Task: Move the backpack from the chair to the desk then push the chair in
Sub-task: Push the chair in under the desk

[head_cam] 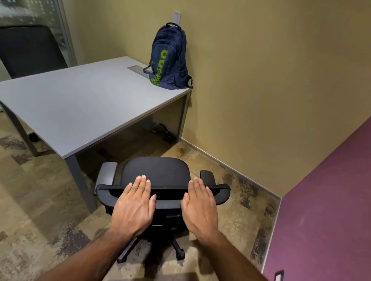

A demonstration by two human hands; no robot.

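The backpack (169, 57) stands on the desk's (74, 103) far right corner. Both hands, left (134, 206) and right (200, 208), lie flat and open on the chair's (160, 174) backrest (gripping nothing). An uneven push could swivel it into the desk leg.

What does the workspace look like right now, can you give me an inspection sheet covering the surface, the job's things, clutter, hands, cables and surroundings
Surface: grey desk, top mostly bare, with a cable hatch near the far edge.
Job's things: navy backpack upright on the desk's far corner against the wall; black chair empty, not yet under the desk.
Clutter: nothing seen.
Hands: left hand and right hand flat and open over the chair's backrest top.
Cables: dark cords on the floor under the desk.
Surroundings: tan wall, purple wall with an outlet, glass partition, second dark chair behind the desk.
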